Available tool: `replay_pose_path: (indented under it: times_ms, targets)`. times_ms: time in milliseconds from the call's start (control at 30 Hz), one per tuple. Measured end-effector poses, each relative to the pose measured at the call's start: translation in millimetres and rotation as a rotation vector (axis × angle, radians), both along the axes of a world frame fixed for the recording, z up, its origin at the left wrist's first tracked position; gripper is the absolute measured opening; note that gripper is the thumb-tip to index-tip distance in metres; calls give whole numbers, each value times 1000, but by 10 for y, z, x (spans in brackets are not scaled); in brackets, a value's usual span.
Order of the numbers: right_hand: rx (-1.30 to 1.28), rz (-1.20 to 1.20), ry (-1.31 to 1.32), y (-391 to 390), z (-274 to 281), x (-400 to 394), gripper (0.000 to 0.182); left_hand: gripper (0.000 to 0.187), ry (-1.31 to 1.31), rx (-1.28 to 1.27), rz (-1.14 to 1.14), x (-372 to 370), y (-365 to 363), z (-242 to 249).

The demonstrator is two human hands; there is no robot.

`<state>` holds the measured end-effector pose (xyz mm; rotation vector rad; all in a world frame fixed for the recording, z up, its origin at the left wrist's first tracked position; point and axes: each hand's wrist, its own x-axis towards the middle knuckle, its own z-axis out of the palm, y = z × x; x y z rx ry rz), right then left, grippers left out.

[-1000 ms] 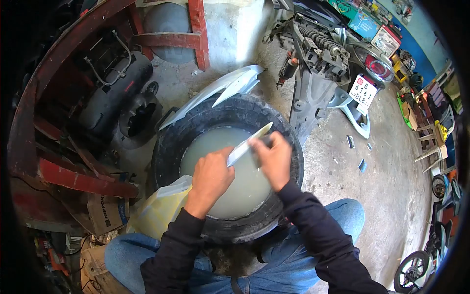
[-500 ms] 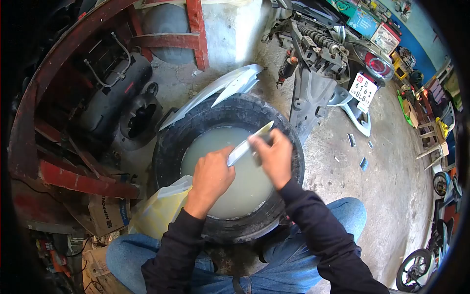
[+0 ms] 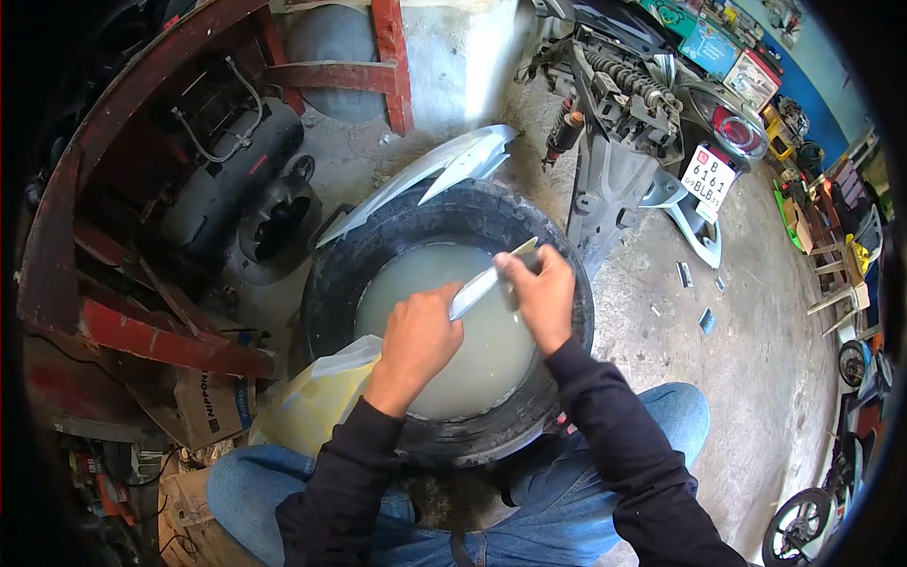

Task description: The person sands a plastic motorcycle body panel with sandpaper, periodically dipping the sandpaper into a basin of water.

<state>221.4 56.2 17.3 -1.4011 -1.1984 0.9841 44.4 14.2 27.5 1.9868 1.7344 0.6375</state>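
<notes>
My left hand (image 3: 418, 338) grips the near end of a narrow white plastic panel (image 3: 476, 289), which slants up to the right above the basin. Round its far part, the fingers of my right hand (image 3: 540, 291) are pinched together. A small grey sheet (image 3: 511, 297), blurred and looking like sandpaper, shows under those fingers. Below both hands, cloudy water (image 3: 453, 378) fills the middle of a black round basin (image 3: 333, 283) that looks made from a tyre. A larger silver-white body panel (image 3: 416, 185) rests across the basin's far rim.
A yellowish plastic bag (image 3: 307, 402) lies against the basin's left side. Farther left are a black compressor tank (image 3: 231, 170) and a red wooden frame (image 3: 170, 342). A partly stripped motorcycle (image 3: 614, 161) stands at the upper right. Small dark pieces (image 3: 706, 321) lie on the concrete floor.
My right hand has shifted slightly along the panel, and the grey sheet has moved with it. My left hand keeps its grip. The whole view has shifted a little.
</notes>
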Motion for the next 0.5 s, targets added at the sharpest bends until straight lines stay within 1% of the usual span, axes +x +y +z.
replay_pose_path:
  times_ms: [33, 67, 133, 200, 267, 300, 367, 433, 500]
  targets:
    - [76, -14, -60, 31, -32, 17, 26, 30, 9, -2, 2, 16, -11, -16]
    - [78, -12, -66, -21, -57, 2, 26, 30, 3, 1, 3, 20, -4, -12]
    - [159, 48, -198, -214, -18, -151, 25, 41, -21, 16, 10, -23, 10, 15]
    - [194, 45, -186, -172, -22, -148, 27, 38, -6, 2, 4, -35, 6, 45]
    - [78, -60, -67, 7, -42, -20, 30, 34, 1, -14, 1, -45, 0, 33]
    - [94, -71, -115, 63, -57, 37, 26, 35, 0, 7, 5, -53, 1, 4]
    - [67, -64, -67, 137, -217, 48, 26, 37, -1, 31, 14, -82, 22, -39]
    - [-17, -23, 46, 197, -400, 32, 23, 46, 39, -5, 61, -154, 63, -84]
    - [-45, 21, 38, 215, -524, 32, 22, 46, 63, 9, 65, -236, 91, -175]
